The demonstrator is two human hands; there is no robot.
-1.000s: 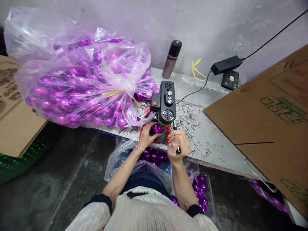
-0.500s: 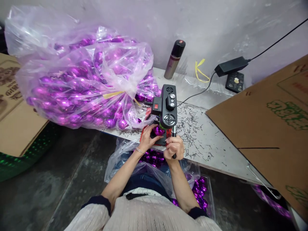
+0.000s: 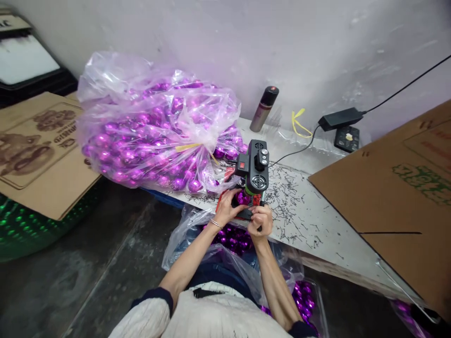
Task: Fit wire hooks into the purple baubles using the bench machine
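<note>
Our left hand (image 3: pixel 225 212) cups the purple ball (image 3: pixel 243 197) under the small black machine (image 3: pixel 256 167) at the tabletop (image 3: pixel 310 220) edge, while our right hand (image 3: pixel 261 220) is closed around the lever (image 3: pixel 261 206). We should keep the ball seated squarely and press evenly, fingers clear

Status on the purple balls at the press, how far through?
Done: unclear; a bag in the lap holds some balls. In hand: left hand steadies one ball under the press, right hand grips the lever. Left: likely the big tied bag, still full.
</note>
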